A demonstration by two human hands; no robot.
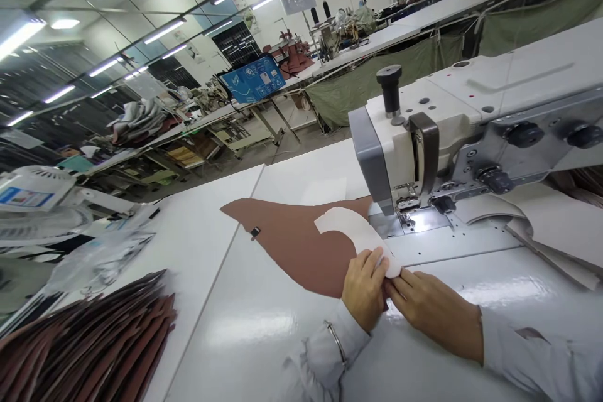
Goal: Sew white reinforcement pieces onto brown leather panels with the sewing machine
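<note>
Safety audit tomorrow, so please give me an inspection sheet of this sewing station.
surface: white sewing table, glossy, with seams between its panels.
job's things: white piece lying on brown panel, beside the sewing machine needle.
clutter: stack of brown panels; plastic bags at the left.
grippers: left hand pinches the white piece; right hand touches its tip.
cables: nothing seen.
surroundings: more sewing tables; blue sign.

This is a sewing workshop: an industrial sewing machine stands on a white tabletop, with a stack of brown cut pieces, more machines along long rows, and ceiling tube lights.
</note>
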